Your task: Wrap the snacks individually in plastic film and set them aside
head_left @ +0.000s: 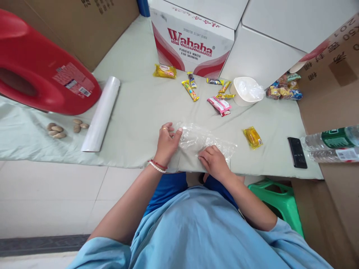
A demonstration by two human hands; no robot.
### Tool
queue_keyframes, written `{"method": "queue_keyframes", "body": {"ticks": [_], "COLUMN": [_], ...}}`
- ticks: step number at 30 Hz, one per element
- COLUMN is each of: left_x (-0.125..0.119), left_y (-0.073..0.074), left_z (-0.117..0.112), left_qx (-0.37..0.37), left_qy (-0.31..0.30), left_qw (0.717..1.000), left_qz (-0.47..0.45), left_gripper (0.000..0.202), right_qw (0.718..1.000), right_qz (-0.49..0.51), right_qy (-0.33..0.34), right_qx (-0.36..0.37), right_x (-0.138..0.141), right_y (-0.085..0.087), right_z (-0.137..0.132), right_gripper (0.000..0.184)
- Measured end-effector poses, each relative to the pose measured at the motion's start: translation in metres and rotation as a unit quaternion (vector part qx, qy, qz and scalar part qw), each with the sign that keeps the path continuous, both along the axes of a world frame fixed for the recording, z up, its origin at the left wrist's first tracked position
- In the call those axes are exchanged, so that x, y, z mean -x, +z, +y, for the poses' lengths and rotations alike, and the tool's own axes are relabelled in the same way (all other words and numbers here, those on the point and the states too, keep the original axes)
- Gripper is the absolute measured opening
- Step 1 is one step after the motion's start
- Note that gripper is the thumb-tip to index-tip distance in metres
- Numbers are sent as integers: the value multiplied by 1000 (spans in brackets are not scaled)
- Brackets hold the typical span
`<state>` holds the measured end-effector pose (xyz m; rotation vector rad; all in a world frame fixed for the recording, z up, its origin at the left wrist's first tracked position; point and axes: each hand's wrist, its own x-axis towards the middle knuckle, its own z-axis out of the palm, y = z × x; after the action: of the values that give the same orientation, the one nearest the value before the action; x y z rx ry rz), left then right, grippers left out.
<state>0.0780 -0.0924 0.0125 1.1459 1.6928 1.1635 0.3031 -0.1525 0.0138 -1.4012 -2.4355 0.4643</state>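
While half-spread, left hand (167, 143) at clear plastic (193, 137); right hand (215, 160) curled atop, hold unclear.

"What's at the near edge of the worktop (134, 101)?"
"Thin plastic (192, 138), left hand (167, 140) at its left end, right hand (215, 161) on its nearer side."
"Behind it?"
"Snack packets (219, 104), then a carton (193, 41); a tub (239, 95) stands right of these."
"Far left?"
"A jug (56, 71), with a roll (101, 116) to its right."
"And right?"
"A phone (297, 152), bottles (335, 138) beside it."
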Motion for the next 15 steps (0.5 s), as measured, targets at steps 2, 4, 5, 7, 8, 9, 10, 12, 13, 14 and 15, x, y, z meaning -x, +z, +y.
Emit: {"method": "queue_keyframes", "body": {"ticks": [2, 4, 5, 7, 8, 9, 10, 12, 13, 14, 15], "left_x": [5, 10, 11, 9, 6, 3, -1, -10, -14, -16, -19], "left_y": [6, 9, 10, 9, 8, 7, 6, 4, 3, 2, 1], "left_z": [-7, -22, -31, -49, -56, -62, -65, -66, -64, -61, -57], "left_qx": [-45, -61, -41, 43, 86, 119, 138, 151, 155, 157, 156], "left_qy": [71, 115, 102, 20, -32, -77, -107, -133, -139, -142, -141], "left_qw": [996, 991, 993, 999, 996, 990, 985, 979, 978, 977, 978], "left_qz": [28, 40, 37, 18, 10, 6, 7, 12, 13, 11, 8], "left_gripper": [59, 52, 44, 33, 33, 34, 36, 40, 42, 41, 38], "right_qw": [999, 997, 996, 995, 994, 993, 992, 991, 991, 991, 991], "right_qz": [17, 30, 33, 37, 38, 39, 38, 32, 29, 29, 33], "right_qy": [-20, -40, -48, -63, -73, -85, -96, -105, -102, -97, -92], "right_qx": [30, 55, 64, 74, 74, 72, 71, 75, 81, 87, 91], "right_x": [1, 3, 4, 8, 10, 12, 14, 17, 18, 19, 19], "right_y": [-4, -5, -4, -4, -5, -5, -6, -7, -7, -7, -8], "right_z": [2, 1, 1, 0, 0, 1, 2, 4, 5, 6, 7], "right_gripper": [19, 18, 17, 14, 12, 13, 16, 20, 17, 13, 12]}}
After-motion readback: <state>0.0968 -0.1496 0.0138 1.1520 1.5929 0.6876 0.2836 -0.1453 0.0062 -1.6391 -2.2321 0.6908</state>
